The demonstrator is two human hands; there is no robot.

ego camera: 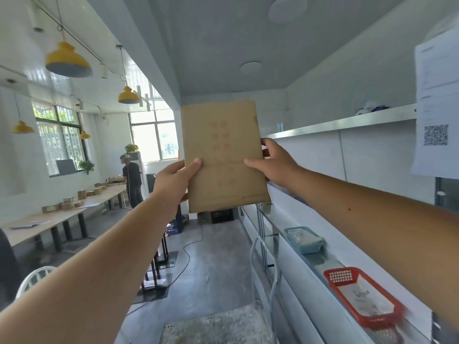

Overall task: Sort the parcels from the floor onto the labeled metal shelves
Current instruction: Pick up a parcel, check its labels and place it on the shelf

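A flat brown cardboard parcel (pixel 223 150) with faint red print is held up at head height in the middle of the head view. My left hand (pixel 175 178) grips its lower left edge, thumb across the front. My right hand (pixel 275 162) grips its right edge, fingers wrapped behind. The parcel stands upright, just left of the metal shelves (pixel 347 120) that run along the right wall. Its top edge is level with the upper shelf, and it does not rest on any shelf.
A blue basket (pixel 304 239) and a red basket (pixel 363 296) with packets sit on a lower shelf at right. A paper notice (pixel 437 103) with a QR code hangs at right. Long tables (pixel 62 214), a person (pixel 133 180) and floor crates (pixel 222 216) lie ahead.
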